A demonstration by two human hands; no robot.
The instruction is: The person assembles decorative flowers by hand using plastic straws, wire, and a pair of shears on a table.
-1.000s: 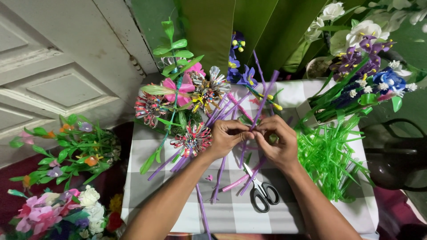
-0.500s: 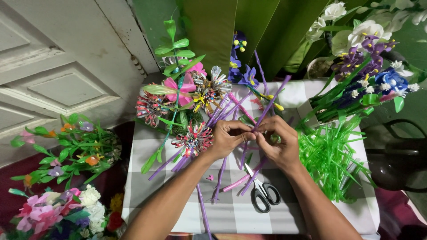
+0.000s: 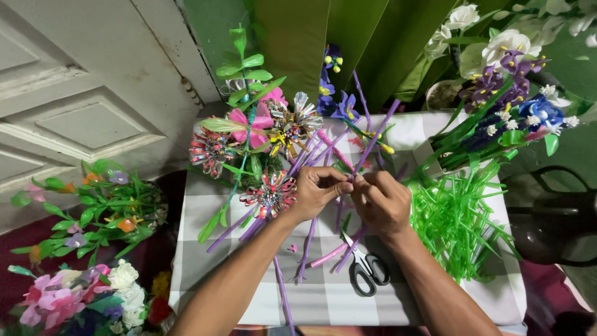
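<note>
Both hands meet over the middle of the checked worktop (image 3: 323, 298), the left hand (image 3: 318, 191) and right hand (image 3: 380, 202) pinched together on a purple stem (image 3: 373, 140) that slants up toward the green curtain. Around them lie loose purple stems (image 3: 309, 239), black-handled scissors (image 3: 367, 269) just under the right wrist, and a heap of green strips (image 3: 457, 218) to the right. A pale box (image 3: 429, 158) at the worktop's far right holds purple, blue and white flowers, while a cluster of pink and striped flowers (image 3: 255, 146) crowds the far left.
</note>
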